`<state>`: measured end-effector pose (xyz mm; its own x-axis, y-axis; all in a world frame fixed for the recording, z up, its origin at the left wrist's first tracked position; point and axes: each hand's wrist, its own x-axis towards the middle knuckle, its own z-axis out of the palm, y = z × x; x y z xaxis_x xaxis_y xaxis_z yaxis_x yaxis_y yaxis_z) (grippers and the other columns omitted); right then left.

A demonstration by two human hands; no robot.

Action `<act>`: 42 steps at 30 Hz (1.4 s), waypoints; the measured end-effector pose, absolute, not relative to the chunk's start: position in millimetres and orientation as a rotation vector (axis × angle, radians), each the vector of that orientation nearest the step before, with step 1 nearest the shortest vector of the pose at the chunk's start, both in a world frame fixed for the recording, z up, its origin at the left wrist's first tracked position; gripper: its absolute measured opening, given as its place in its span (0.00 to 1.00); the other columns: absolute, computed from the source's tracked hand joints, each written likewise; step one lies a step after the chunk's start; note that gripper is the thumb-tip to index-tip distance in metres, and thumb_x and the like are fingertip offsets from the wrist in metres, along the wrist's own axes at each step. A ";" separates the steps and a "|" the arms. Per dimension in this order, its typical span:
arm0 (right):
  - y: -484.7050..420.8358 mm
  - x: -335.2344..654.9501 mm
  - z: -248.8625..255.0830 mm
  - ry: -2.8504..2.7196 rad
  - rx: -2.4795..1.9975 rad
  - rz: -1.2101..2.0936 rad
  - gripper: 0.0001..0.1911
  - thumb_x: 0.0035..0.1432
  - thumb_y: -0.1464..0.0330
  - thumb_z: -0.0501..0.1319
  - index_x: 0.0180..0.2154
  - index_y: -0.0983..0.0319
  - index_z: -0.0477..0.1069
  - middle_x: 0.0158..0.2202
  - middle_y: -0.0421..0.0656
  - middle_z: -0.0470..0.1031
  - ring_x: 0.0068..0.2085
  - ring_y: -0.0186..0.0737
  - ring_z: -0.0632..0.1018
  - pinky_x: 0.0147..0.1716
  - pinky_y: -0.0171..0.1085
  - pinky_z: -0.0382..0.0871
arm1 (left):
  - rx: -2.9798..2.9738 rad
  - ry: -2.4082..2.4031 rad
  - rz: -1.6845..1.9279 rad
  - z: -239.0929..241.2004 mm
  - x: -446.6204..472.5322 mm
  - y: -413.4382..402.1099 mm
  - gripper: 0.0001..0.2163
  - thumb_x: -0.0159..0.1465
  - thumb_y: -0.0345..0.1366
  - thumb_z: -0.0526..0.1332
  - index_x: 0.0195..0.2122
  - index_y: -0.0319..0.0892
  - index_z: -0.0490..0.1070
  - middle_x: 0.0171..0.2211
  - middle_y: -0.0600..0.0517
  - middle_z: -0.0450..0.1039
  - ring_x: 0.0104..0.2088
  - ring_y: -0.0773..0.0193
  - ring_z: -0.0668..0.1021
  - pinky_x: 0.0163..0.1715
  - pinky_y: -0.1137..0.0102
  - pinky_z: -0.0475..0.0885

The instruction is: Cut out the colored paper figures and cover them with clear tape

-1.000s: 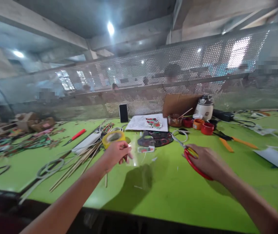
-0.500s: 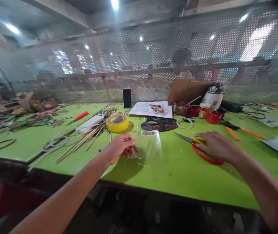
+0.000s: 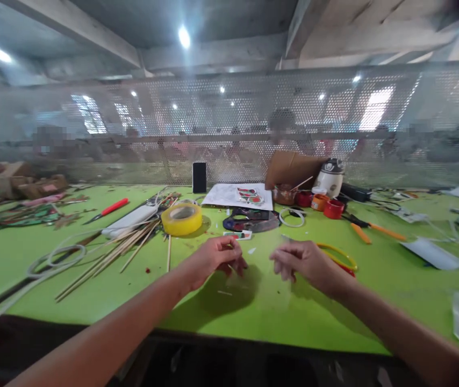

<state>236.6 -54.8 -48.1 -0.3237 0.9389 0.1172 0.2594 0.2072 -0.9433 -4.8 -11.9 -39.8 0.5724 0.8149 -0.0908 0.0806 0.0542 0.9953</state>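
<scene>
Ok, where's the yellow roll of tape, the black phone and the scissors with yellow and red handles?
Yellow roll of tape (image 3: pixel 181 225): head view, its side wall.
Black phone (image 3: pixel 199 177): head view, middle of its face.
Scissors with yellow and red handles (image 3: pixel 344 255): head view, yellow handle loop.

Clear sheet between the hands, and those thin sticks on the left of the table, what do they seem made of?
The clear sheet, pinched by the left hand and right hand, looks like thin glossy plastic film: the green table shows through it, with faint glare. The sticks look like bare bamboo or wood: pale tan, matt, straight.
</scene>
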 end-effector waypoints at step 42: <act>-71.2 191.5 -81.5 -2.296 -0.591 1.069 0.12 0.60 0.60 0.60 0.43 0.57 0.77 0.40 0.41 0.79 0.41 0.39 0.79 0.44 0.30 0.72 | 0.885 0.840 1.428 -26.8 -23.0 66.5 0.07 0.62 0.33 0.58 0.30 0.47 0.75 0.24 0.56 0.77 0.28 0.67 0.77 0.30 0.73 0.73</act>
